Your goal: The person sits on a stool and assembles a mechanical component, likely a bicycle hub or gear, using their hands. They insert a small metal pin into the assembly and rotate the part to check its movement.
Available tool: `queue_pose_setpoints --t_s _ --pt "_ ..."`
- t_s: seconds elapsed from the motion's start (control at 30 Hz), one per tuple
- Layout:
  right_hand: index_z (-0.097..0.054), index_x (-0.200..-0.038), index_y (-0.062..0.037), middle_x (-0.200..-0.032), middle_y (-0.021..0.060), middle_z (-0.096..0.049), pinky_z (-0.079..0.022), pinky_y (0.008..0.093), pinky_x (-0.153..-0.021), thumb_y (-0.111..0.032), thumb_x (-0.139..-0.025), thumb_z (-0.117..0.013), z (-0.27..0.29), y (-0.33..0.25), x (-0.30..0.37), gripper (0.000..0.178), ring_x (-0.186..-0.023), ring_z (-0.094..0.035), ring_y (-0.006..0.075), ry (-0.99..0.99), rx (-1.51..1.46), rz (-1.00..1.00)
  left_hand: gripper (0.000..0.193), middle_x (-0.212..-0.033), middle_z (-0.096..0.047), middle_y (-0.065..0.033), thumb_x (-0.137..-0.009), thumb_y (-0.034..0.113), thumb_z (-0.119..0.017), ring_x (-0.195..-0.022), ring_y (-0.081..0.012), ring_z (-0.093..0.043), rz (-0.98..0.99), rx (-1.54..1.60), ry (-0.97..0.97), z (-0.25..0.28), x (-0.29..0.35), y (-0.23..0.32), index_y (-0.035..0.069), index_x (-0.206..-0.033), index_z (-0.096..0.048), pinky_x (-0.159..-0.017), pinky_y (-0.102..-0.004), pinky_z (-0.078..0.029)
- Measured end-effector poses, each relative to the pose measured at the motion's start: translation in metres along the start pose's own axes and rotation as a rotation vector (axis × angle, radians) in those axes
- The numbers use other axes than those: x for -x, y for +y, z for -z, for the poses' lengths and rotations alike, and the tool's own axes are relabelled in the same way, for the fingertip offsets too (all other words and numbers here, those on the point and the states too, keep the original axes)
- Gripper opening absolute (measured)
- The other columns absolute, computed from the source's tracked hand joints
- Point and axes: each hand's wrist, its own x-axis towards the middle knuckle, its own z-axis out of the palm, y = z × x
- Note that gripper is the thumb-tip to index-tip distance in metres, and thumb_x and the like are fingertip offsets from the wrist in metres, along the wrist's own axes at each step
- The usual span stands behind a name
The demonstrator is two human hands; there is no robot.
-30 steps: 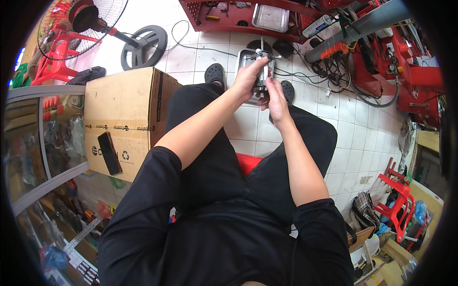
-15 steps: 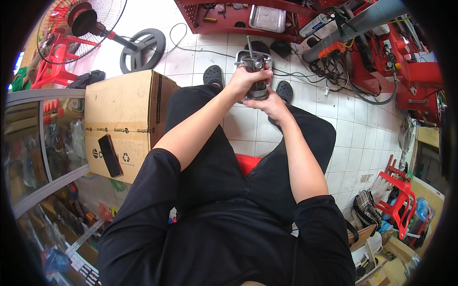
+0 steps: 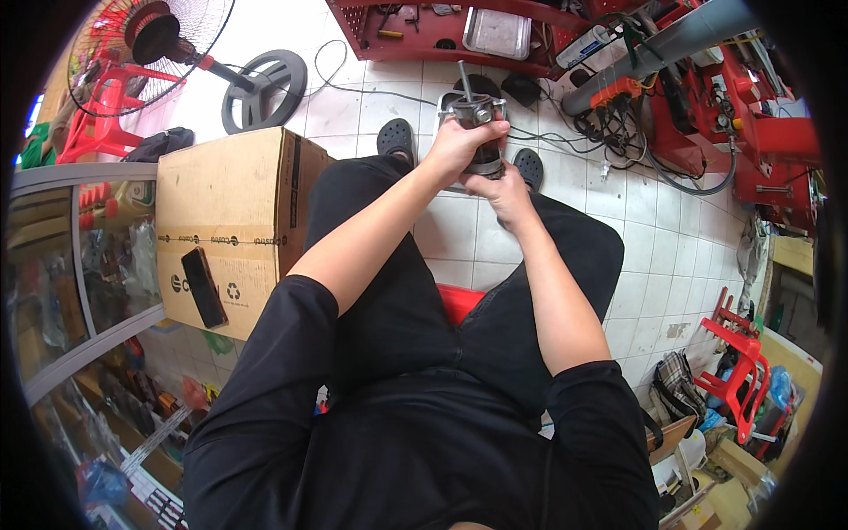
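Observation:
Out in front of my knees I hold a dark cylindrical metal part with a thin rod standing up from its grey metal top end; its exact kind I cannot make out. My left hand wraps around its upper side, the thumb lying across the body just below the top fitting. Lower down, my right hand grips the bottom end from the near right side. The fingers of both hands are partly hidden behind the part. Beyond it shows the silver rim of what looks like a tray, mostly covered.
A cardboard box with a phone on it stands at my left, beside a glass cabinet. A fan stands at far left. Ahead are a red shelf unit, tangled cables and red machinery.
The cylindrical part has tilted and shifted slightly to the right. My right hand has turned a little at its lower end; my left hand has moved slightly with it.

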Motion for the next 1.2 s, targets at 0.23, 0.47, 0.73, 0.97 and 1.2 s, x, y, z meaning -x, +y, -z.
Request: queue_pose_setpoints --t_s 0.23,0.47,0.73,0.97,1.2 --pt "-0.055 -0.110 -0.0051 -0.094 0.0069 -0.062 -0.050 0.0327 -0.076 -0.032 -0.076 -0.067 0.028 -0.032 -0.030 0.045 -0.085 -0.062 0.0185 -0.361 -0.391 -0.243 0.051 -0.106 -0.061 -0.0161 -0.086 0.039 -0.060 -0.094 -0.0265 -0.062 0.069 0.240 -0.181 0.020 -0.026 0.012 0.005 -0.121 -0.044 -0.079 -0.0380 -0.052" --pt "-0.051 -0.124 -0.0013 -0.105 0.0174 -0.064 -0.051 0.0358 -0.078 -0.028 -0.076 -0.070 0.073 0.016 -0.121 0.058 -0.094 -0.064 0.0246 -0.485 1.218 -0.498 0.039 -0.071 -0.057 -0.0059 -0.078 0.039 -0.069 -0.058 -0.0160 -0.060 0.290 -0.243 0.322 0.051 -0.069 0.015 0.003 -0.089 -0.058 -0.053 -0.0302 -0.051" --pt "-0.069 -0.094 -0.0153 -0.103 0.0116 -0.066 -0.050 0.0426 -0.079 -0.022 -0.083 -0.050 0.101 0.213 -0.187 0.023 -0.100 -0.062 0.0285 -0.244 1.387 -0.158 0.035 -0.066 -0.060 -0.0209 -0.071 0.029 -0.065 -0.065 -0.0382 -0.061 0.097 -1.167 -0.365 0.037 -0.075 0.001 -0.003 -0.085 -0.060 -0.063 -0.0405 -0.049" --pt "-0.068 -0.097 -0.0197 -0.100 0.0091 -0.065 -0.029 0.0436 -0.099 -0.017 -0.090 -0.042 0.081 0.286 -0.211 0.027 -0.100 -0.060 0.0251 -0.295 1.502 -0.135 0.041 -0.061 -0.058 -0.0207 -0.066 0.033 -0.065 -0.061 -0.0373 -0.061 0.279 -1.155 -0.696 0.034 -0.081 0.004 -0.004 -0.082 -0.055 -0.059 -0.0437 -0.050" --pt "-0.065 -0.096 -0.0163 -0.094 0.0066 -0.066 -0.030 0.0406 -0.098 -0.015 -0.090 -0.043 0.086 0.312 -0.228 0.023 -0.095 -0.061 0.0230 -0.447 1.574 -0.237 0.041 -0.062 -0.060 -0.0180 -0.070 0.028 -0.068 -0.061 -0.0364 -0.061 0.396 -1.134 -0.735 0.032 -0.099 0.016 -0.006 -0.089 -0.056 -0.058 -0.0418 -0.050"
